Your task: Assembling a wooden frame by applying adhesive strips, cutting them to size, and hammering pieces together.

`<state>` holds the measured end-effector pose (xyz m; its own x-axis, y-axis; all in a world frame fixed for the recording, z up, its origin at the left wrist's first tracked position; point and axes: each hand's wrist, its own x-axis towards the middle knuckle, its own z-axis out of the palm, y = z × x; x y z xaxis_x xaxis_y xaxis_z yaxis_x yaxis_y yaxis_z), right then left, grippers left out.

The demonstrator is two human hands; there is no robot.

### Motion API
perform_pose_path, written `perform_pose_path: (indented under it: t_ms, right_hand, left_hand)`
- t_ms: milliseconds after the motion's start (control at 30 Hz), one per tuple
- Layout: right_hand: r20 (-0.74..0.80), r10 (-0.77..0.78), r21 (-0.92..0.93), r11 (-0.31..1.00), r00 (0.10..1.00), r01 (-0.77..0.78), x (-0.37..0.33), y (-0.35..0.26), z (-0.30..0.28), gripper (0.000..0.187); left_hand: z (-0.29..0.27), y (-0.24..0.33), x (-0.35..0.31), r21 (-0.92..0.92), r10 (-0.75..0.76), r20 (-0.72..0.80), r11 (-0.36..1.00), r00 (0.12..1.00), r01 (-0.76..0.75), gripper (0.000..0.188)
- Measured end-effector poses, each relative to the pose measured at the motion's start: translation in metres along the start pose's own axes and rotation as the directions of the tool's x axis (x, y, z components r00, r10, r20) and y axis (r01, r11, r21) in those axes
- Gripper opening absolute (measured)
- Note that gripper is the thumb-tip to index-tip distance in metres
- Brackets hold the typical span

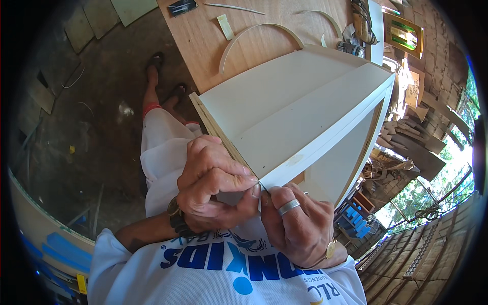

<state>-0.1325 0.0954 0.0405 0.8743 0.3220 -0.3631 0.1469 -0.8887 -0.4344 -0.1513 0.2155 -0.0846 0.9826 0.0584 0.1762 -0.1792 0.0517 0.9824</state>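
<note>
Box [300, 117], white, is set at centre of frame. Thin dark sliver [263, 187] seems pinched at near corner by left hand [216, 185], fingertips narrowed; right hand [297, 218] curled beside, hold cannot be told. Edge could be chipped or fingertip nicked if sliver is let slip.

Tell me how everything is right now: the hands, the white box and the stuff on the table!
Left hand: pinched shut at the box's corner.
Right hand: curled, fingertips pinched beside the left hand's.
Dark sliver: between the hands, too small to identify.
Box: on the table, smudged brown near one edge.
Strip: bent into an arc.
Ring: worn, right hand.
</note>
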Motion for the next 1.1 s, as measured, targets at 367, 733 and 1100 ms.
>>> perform_pose_path:
  t_ms: [367,733,1100]
  right_hand:
    - [0.019,0.019,-0.011,1.0,1.0,-0.019,0.0002,-0.0004,-0.0006,0.015]
    - [0.026,0.024,0.016,1.0,0.999,-0.025,0.0009,0.001,-0.0005,0.017]
    - [0.026,0.021,0.022,1.0,0.999,-0.022,-0.0021,0.0039,0.0014,0.016]
  left_hand:
    - [0.0028,0.0001,0.0048,-0.017,-0.003,-0.06,1.0,0.998,0.002,0.015]
    - [-0.0002,-0.0004,0.0052,-0.012,-0.004,-0.038,1.0,0.999,0.004,0.015]
    - [-0.002,-0.0022,0.001,-0.007,0.003,0.011,1.0,1.0,-0.003,0.018]
